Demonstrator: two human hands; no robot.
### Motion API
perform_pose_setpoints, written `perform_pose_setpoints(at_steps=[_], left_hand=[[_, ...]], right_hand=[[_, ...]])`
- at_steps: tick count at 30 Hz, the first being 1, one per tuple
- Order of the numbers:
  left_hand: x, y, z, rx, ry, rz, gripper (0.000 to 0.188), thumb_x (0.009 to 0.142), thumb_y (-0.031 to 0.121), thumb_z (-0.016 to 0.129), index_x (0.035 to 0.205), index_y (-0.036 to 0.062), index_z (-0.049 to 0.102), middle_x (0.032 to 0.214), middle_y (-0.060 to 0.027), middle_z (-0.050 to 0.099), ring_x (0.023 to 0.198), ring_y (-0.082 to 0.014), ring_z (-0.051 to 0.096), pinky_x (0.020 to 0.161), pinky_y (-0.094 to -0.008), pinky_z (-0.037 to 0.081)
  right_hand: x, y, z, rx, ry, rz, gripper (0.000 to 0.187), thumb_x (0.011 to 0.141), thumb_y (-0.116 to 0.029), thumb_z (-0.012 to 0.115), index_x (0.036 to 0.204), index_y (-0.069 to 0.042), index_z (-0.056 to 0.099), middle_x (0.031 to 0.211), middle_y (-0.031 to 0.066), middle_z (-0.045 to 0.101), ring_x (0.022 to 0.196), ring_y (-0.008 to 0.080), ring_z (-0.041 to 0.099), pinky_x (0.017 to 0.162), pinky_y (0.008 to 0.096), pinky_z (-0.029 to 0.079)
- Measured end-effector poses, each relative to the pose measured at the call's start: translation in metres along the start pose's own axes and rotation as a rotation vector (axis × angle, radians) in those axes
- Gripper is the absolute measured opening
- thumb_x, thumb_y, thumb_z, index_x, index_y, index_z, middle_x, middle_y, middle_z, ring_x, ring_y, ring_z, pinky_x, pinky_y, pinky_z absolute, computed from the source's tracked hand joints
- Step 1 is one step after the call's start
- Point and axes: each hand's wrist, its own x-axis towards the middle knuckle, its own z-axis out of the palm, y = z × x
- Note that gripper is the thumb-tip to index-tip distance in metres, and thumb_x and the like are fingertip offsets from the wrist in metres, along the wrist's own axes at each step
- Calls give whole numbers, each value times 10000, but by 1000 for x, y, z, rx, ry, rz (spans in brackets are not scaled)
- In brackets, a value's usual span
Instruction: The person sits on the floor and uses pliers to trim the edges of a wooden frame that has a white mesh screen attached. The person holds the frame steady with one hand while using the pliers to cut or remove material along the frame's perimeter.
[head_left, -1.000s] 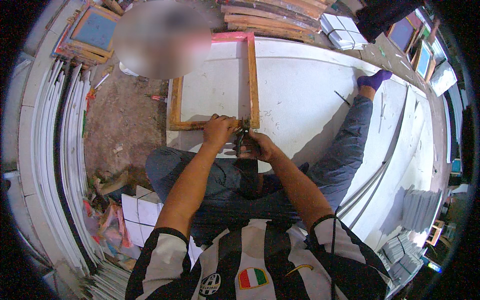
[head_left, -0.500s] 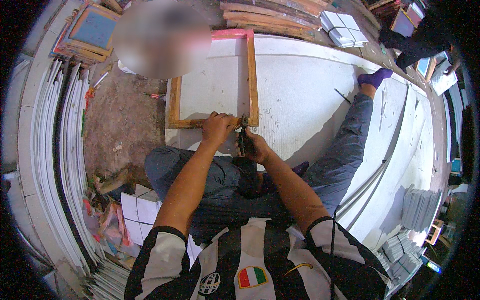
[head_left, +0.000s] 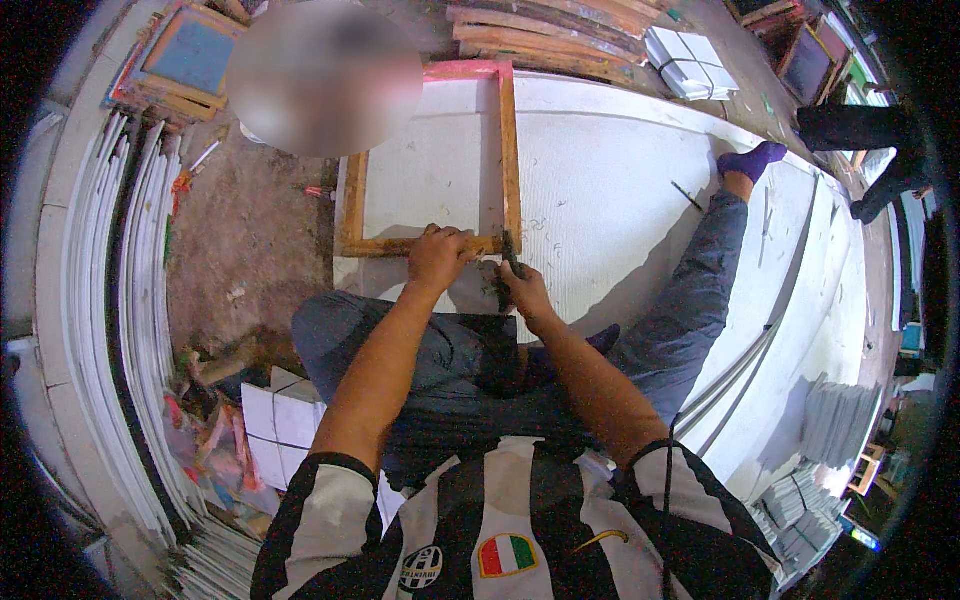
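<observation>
A wooden frame point(head_left: 511, 150) with a white mesh panel lies flat on a large white board point(head_left: 620, 170) in front of me. My left hand point(head_left: 437, 258) presses down on the frame's near rail, close to its right corner. Just right of that corner my right hand point(head_left: 524, 290) is closed on a small dark tool point(head_left: 511, 252) that touches the frame's corner. I sit with one leg point(head_left: 700, 290) stretched out across the board.
Stacks of white sheets point(head_left: 110, 330) curve along the left. More wooden frames point(head_left: 560, 30) lie at the far edge, with a pile of white paper point(head_left: 690, 62) beside them. Another person's legs point(head_left: 860, 130) stand at the upper right. Bare dirt floor point(head_left: 240, 240) lies left of the frame.
Both hands stay at the frame's near right corner. The right hand has shifted slightly with the tool. The person at the upper right has moved further right.
</observation>
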Motion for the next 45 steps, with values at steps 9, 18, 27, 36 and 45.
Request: perform_pose_setpoints(at_steps=[9, 18, 27, 36, 45], left_hand=[[2, -15, -4, -146, -72, -9, 350, 778, 288, 787, 1111, 186, 754, 1107, -54, 727, 1066, -302, 625, 910, -434, 531], [3, -19, 2, -92, -83, 4, 359, 759, 266, 798, 1104, 173, 759, 1096, -50, 732, 1054, -312, 627, 913, -434, 531], [1, -6, -13, -160, -79, -56, 297, 768, 237, 792, 1053, 158, 772, 1067, -73, 737, 1020, -316, 640, 906, -422, 531], [-4, 1, -5, -84, -7, 46, 422, 734, 323, 823, 1105, 138, 745, 1203, -85, 692, 1176, -309, 576, 1006, -428, 489], [-2, -8, 9, -137, -78, -2, 482, 728, 198, 789, 1181, 63, 692, 1206, -123, 673, 1170, -322, 581, 1013, -425, 485]], right_hand=[[-26, -17, -3, 210, -356, 282, 478, 999, -435, 600, 1226, -15, 601, 1059, 89, 686, 897, 219, 667, 789, 361, 539], [-20, -20, -2, 169, -391, 212, 466, 1014, -433, 567, 1214, -13, 599, 1055, 111, 696, 890, 243, 680, 780, 404, 568], [-14, -42, 0, 343, -307, 253, 504, 1035, -467, 492, 1207, -4, 594, 1070, 124, 688, 906, 258, 675, 729, 379, 591], [-15, -29, -10, 366, -372, 180, 539, 1036, -487, 481, 1195, 15, 598, 1030, 107, 685, 851, 215, 661, 742, 346, 555], [3, -33, -11, 442, -432, 270, 538, 1025, -481, 498, 1203, 19, 587, 1072, 158, 674, 935, 295, 672, 717, 462, 608]])
